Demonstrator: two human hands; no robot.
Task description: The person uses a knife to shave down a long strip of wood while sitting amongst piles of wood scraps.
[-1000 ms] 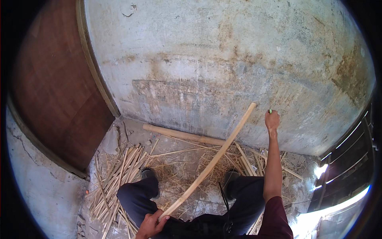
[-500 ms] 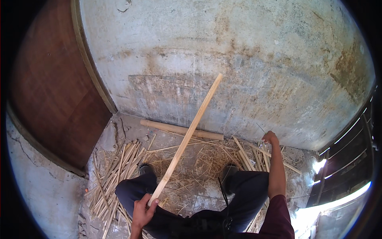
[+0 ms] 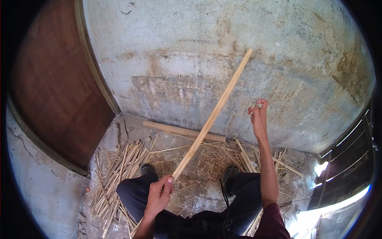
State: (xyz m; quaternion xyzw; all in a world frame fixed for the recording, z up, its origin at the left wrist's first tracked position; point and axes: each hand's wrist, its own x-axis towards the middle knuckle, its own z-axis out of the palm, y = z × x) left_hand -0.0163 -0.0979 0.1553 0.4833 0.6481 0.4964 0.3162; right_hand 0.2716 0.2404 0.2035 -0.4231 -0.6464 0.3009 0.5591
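My left hand (image 3: 160, 194) grips the lower end of a long, pale bamboo strip (image 3: 215, 113). The strip slants up and away to the right, its far end in the air before the wall. Raised to the right of the strip, my right hand (image 3: 258, 115) has its fingers pinched round a thin, dark, blade-like tool (image 3: 249, 94). This tool shows almost edge-on as a fine line, with a light green bit at the fingers; its exact kind is hard to make out. Tool and strip are apart.
Many bamboo strips (image 3: 119, 169) lie piled on the left floor, and more strips (image 3: 248, 157) at the right. A bamboo pole (image 3: 185, 130) rests along the wall base. Shavings (image 3: 211, 159) litter the floor between my feet. A stained wall (image 3: 179, 59) rises ahead, a brown door (image 3: 55, 83) at left.
My left hand has lifted the bamboo strip up and to the right. My right hand has risen from low near the floor strips, bringing the thin tool up beside the bamboo strip.
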